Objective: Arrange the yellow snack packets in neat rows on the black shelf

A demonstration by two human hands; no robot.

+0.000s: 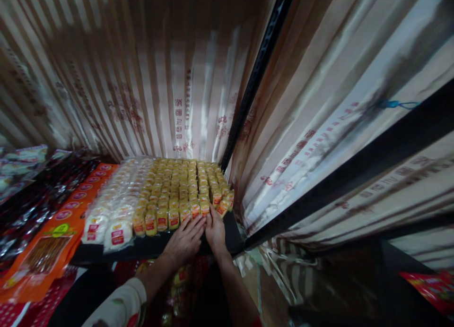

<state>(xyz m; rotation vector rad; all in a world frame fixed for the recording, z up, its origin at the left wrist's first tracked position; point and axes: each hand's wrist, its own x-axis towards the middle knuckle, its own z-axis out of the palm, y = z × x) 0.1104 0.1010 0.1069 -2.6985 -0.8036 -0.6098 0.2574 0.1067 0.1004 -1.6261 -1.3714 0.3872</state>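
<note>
Rows of small yellow snack packs [173,190] with red labels stand packed together on a dark shelf. My left hand [186,239] lies against the front of the rows, fingers stretched out and touching the lower front packs. Close beside it, my right hand [214,230] reaches up along the front right packs, its fingers extended at the edge of a row. Neither hand visibly grips a pack. Just right of my right fingertips, a yellow pack [223,207] leans at a tilt. The undersides of my fingers are hidden.
White round snack packs [118,233] fill the rows to the left, followed by orange bags [49,251] and dark shiny packets [35,209]. A black post [255,81] rises at the back right corner. Printed pale curtains [159,81] hang behind. A red packet [431,289] sits lower right.
</note>
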